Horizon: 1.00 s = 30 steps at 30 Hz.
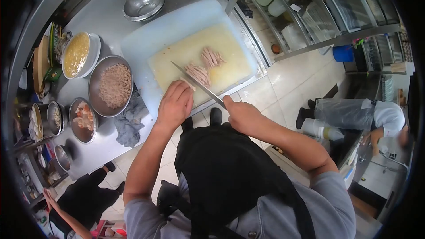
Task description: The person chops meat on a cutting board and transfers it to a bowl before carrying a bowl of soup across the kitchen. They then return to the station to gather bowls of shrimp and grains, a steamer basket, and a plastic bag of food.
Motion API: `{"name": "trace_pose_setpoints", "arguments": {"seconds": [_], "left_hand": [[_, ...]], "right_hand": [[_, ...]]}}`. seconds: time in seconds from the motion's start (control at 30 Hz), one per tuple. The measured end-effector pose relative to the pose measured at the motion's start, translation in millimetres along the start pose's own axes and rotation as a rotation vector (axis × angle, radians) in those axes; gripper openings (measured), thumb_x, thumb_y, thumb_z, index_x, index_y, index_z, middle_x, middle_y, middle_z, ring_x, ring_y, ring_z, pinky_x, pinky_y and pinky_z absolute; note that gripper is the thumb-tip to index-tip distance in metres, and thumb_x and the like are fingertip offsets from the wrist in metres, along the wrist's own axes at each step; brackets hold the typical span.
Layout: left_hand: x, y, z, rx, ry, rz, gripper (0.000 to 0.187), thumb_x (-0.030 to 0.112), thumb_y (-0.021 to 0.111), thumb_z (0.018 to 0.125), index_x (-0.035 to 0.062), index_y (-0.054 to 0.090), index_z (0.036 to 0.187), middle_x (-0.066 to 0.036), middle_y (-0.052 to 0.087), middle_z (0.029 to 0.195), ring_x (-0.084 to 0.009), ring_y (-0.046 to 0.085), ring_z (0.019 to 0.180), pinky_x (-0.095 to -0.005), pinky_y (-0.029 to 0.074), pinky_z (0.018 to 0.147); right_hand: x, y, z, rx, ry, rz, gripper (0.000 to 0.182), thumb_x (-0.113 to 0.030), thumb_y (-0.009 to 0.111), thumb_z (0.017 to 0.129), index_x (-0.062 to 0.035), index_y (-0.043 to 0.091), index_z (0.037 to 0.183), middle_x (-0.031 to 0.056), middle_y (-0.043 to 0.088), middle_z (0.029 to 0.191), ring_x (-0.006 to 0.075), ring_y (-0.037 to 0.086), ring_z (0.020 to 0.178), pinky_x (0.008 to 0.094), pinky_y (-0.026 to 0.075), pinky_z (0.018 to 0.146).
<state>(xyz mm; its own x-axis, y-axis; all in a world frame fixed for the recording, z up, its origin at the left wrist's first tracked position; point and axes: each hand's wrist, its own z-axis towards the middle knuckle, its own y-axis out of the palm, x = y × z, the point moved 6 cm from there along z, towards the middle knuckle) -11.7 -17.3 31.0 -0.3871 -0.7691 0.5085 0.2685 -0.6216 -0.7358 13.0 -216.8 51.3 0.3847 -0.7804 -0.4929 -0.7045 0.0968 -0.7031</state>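
My right hand (241, 114) is closed round the handle of a long knife (199, 85), whose blade points up and left over the cutting board (172, 57). On the blade's left, my left hand (176, 102) presses with curled fingers on a small pale piece of meat (190, 84) at the board's near edge. Thin meat strips (198, 74) lie against the blade's far side. A second pile of strips (212, 57) rests farther up and right on the board. The board's yellowish surface looks wet.
Left of the board stand bowls of minced meat (116, 86), yellow liquid (76, 55) and meat pieces (84, 121), beside a grey cloth (129, 121). Empty metal bowls (143, 4) sit behind. One person (88, 199) is at lower left, another (354, 115) at right near a sink.
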Motion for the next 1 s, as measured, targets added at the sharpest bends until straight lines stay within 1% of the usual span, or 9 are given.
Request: {"name": "trace_pose_setpoints", "arguments": {"seconds": [0.13, 0.2, 0.4, 0.57, 0.63, 0.67, 0.77, 0.83, 1.0], "left_hand": [[2.0, -7.8, 1.5, 0.045, 0.003, 0.079, 0.022, 0.000, 0.072, 0.081, -0.0027, 0.067, 0.102, -0.016, 0.066, 0.110, -0.0369, 0.062, 0.109, -0.0447, 0.052, 0.100], [-1.9, -5.2, 1.1, 0.003, 0.009, 0.060, 0.023, 0.001, 0.072, 0.081, -0.0024, 0.067, 0.104, -0.016, 0.066, 0.112, -0.0371, 0.061, 0.111, -0.0450, 0.051, 0.100], [-4.1, 0.6, 3.3, -0.042, 0.000, 0.052, 0.023, 0.004, 0.070, 0.084, -0.0011, 0.068, 0.106, -0.016, 0.066, 0.116, -0.0366, 0.061, 0.115, -0.0448, 0.051, 0.101], [-13.8, 3.9, 24.2, -0.093, 0.052, 0.047, 0.024, 0.004, 0.069, 0.085, 0.0004, 0.068, 0.108, -0.016, 0.066, 0.118, -0.0362, 0.060, 0.118, -0.0438, 0.051, 0.102], [-12.7, 4.1, 47.7, -0.332, 0.102, 0.069, 0.039, 0.005, 0.068, 0.084, 0.0020, 0.063, 0.122, -0.015, 0.061, 0.130, -0.0358, 0.054, 0.128, -0.0447, 0.047, 0.109], [-10.1, -1.0, 63.7, -0.325, 0.129, 0.076, 0.039, 0.005, 0.068, 0.084, 0.0020, 0.063, 0.122, -0.015, 0.061, 0.130, -0.0358, 0.054, 0.128, -0.0447, 0.047, 0.109], [7.1, 0.7, 114.6, -0.432, 0.359, 0.180, 0.058, 0.006, 0.070, 0.079, 0.0044, 0.055, 0.135, -0.015, 0.054, 0.140, -0.0352, 0.048, 0.135, -0.0460, 0.039, 0.117], [5.4, 30.9, 125.9, -0.680, 0.589, 0.214, 0.072, 0.011, 0.074, 0.073, 0.0061, 0.050, 0.141, -0.017, 0.049, 0.144, -0.0360, 0.044, 0.137, -0.0458, 0.036, 0.118], [-3.5, 50.8, 129.9, -0.924, 0.542, 0.153, 0.066, 0.012, 0.072, 0.074, 0.0062, 0.054, 0.137, -0.018, 0.054, 0.137, -0.0359, 0.050, 0.130, -0.0447, 0.040, 0.112]], "right_hand": [[0.7, 2.5, 0.3, 0.016, 0.003, -0.006, 0.023, 0.001, 0.051, 0.089, 0.0059, 0.045, 0.111, 0.0292, 0.067, 0.081, 0.0492, 0.067, 0.081, 0.0566, 0.053, 0.074], [4.1, 5.3, 1.8, 0.007, 0.019, -0.002, 0.036, 0.001, 0.057, 0.083, 0.0064, 0.041, 0.115, 0.0313, 0.065, 0.079, 0.0522, 0.065, 0.080, 0.0587, 0.051, 0.073], [-3.8, -6.0, -8.3, 0.047, 0.006, -0.030, 0.023, 0.001, 0.051, 0.089, 0.0057, 0.045, 0.111, 0.0289, 0.067, 0.080, 0.0497, 0.066, 0.080, 0.0577, 0.052, 0.073], [8.1, -30.4, -21.7, 0.131, 0.095, 0.059, 0.028, -0.001, 0.053, 0.088, 0.0060, 0.043, 0.112, 0.0300, 0.066, 0.081, 0.0506, 0.066, 0.082, 0.0582, 0.052, 0.075], [24.2, -41.0, -26.4, 0.205, 0.154, 0.112, 0.030, -0.002, 0.054, 0.087, 0.0059, 0.042, 0.113, 0.0306, 0.066, 0.082, 0.0509, 0.066, 0.084, 0.0581, 0.052, 0.077], [36.4, -42.7, -29.1, 0.228, 0.214, 0.100, 0.031, -0.002, 0.055, 0.087, 0.0059, 0.042, 0.114, 0.0314, 0.066, 0.083, 0.0508, 0.066, 0.085, 0.0577, 0.053, 0.078], [53.4, -46.8, -36.7, 0.259, 0.333, 0.111, 0.033, -0.002, 0.055, 0.087, 0.0058, 0.041, 0.116, 0.0329, 0.066, 0.085, 0.0507, 0.067, 0.087, 0.0571, 0.053, 0.080], [60.1, -42.9, -38.1, 0.262, 0.389, 0.132, 0.033, -0.002, 0.055, 0.087, 0.0057, 0.041, 0.117, 0.0336, 0.066, 0.085, 0.0507, 0.067, 0.088, 0.0568, 0.054, 0.081], [66.3, -18.7, -33.4, 0.251, 0.379, 0.207, 0.035, -0.003, 0.056, 0.087, 0.0068, 0.041, 0.117, 0.0340, 0.066, 0.087, 0.0509, 0.067, 0.088, 0.0569, 0.054, 0.081]]}}
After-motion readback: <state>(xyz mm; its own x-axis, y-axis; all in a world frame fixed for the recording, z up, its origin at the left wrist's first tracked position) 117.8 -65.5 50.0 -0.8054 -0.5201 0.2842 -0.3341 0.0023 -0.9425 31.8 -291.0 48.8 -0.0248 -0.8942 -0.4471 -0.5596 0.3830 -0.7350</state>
